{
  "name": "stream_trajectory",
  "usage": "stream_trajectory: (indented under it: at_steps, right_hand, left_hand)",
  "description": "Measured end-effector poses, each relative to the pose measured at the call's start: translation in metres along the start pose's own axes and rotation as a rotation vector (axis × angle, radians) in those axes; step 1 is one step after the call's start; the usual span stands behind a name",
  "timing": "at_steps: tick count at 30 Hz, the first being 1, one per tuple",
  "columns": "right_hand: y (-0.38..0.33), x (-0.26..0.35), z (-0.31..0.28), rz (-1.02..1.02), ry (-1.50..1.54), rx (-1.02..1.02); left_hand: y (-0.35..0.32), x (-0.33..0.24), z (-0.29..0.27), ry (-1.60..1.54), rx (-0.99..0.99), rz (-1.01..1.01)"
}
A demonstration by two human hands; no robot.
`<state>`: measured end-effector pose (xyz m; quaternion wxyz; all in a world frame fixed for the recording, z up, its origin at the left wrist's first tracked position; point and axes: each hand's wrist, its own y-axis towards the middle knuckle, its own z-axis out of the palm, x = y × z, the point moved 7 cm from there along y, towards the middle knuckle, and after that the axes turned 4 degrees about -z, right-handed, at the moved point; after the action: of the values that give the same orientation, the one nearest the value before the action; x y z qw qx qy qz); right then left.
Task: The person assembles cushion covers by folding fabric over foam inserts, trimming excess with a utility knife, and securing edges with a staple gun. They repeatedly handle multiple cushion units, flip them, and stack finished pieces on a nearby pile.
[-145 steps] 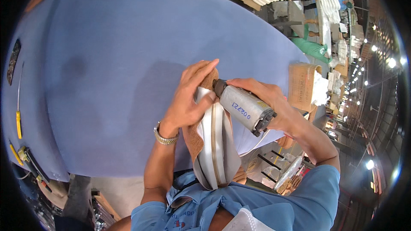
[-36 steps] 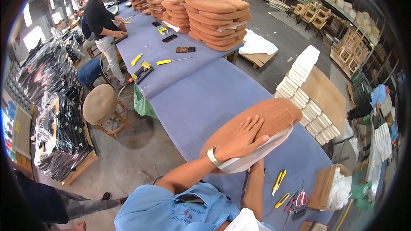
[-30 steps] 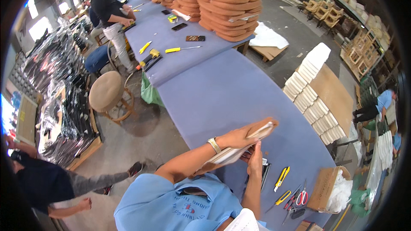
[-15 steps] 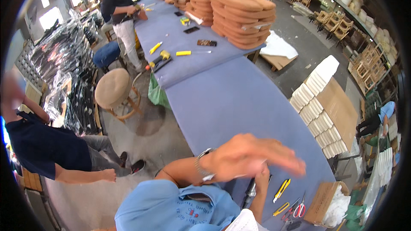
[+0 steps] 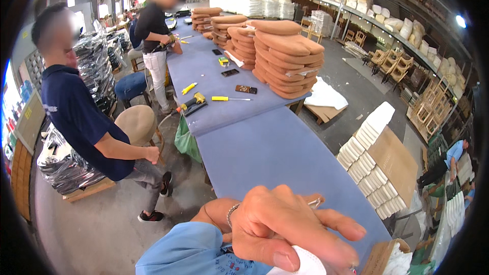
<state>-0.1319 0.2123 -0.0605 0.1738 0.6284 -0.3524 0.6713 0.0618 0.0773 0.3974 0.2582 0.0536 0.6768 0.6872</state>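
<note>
My left hand (image 5: 290,224) is very large and close in the lower middle of the head view. A bracelet or watch band circles its wrist. Its fingers stretch to the right and spread somewhat, and I see nothing held in them. Behind it, only a small patch of what looks like my right hand (image 5: 317,199) shows, beside a shiny silvery bit; its fingers are mostly hidden. Both are above the near part of the blue-grey covered table (image 5: 265,153). A white cloth-like piece (image 5: 305,264) shows beneath my left thumb at the lower edge.
Brown cushions (image 5: 288,56) are stacked along the far table, near a yellow-handled screwdriver (image 5: 229,99), an air stapler (image 5: 192,103) and phones. A co-worker (image 5: 86,122) stands at left; another person (image 5: 155,35) works farther back. At right are white stacked pieces (image 5: 367,158) and a cardboard box (image 5: 379,259).
The view has tilted up. My left hand has come closer and lower, now covering the knives, scissors and dark tool seen before. The co-worker at left appears more upright in the view.
</note>
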Motion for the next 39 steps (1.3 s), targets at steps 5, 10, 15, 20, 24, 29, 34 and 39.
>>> stream_trajectory:
  at_steps: [5,10,15,20,24,29,34,39]
  right_hand:
    - [0.001,0.011,0.009,-0.156,-0.097,-0.036]
    - [-0.01,0.052,0.015,-0.312,0.003,-0.051]
    - [-0.014,0.042,0.005,-0.322,-0.057,-0.133]
    - [-0.018,0.009,0.014,-0.164,0.014,-0.105]
    - [-0.041,-0.019,-0.029,-0.066,0.049,-0.396]
    - [-0.07,-0.042,-0.093,-0.08,-0.664,-0.764]
    - [-0.023,-0.061,-0.141,0.101,-0.592,-0.739]
    - [0.059,-0.073,-0.151,0.261,-0.943,-0.569]
  left_hand:
    - [-0.019,-0.012,-0.004,0.186,-0.009,-0.253]
    - [-0.013,-0.019,0.005,-0.04,-0.159,-0.409]
    - [-0.028,0.026,0.017,-0.069,0.218,-0.172]
    - [-0.064,0.044,0.002,0.019,0.05,-0.443]
    - [-0.177,0.044,-0.079,0.604,-0.528,-0.904]
    - [-0.414,0.026,-0.16,1.18,-0.56,-1.732]
    - [-0.558,-0.002,-0.089,0.789,-0.988,-1.923]
    - [-0.573,0.013,-0.064,0.667,-0.91,-1.963]
